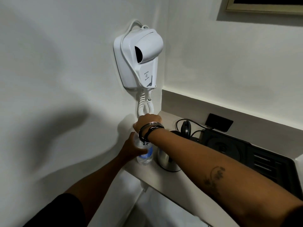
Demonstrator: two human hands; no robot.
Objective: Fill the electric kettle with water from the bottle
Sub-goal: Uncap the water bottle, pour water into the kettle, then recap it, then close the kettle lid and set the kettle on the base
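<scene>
A clear plastic water bottle (146,155) with a blue label stands upright on the pale counter (165,179), at its left end by the wall. My left hand (131,147) is wrapped around the bottle's body. My right hand (147,121) is closed over the bottle's top, hiding the cap; bracelets circle that wrist. Just right of the bottle stands the steel electric kettle (167,161), its upper part hidden behind my right forearm.
A white wall-mounted hair dryer (141,58) hangs above the bottle, its coiled cord (146,107) dropping behind my right hand. A black tray (255,154) fills the counter's right side, with a black cable (185,126) and a wall socket (218,122) behind the kettle.
</scene>
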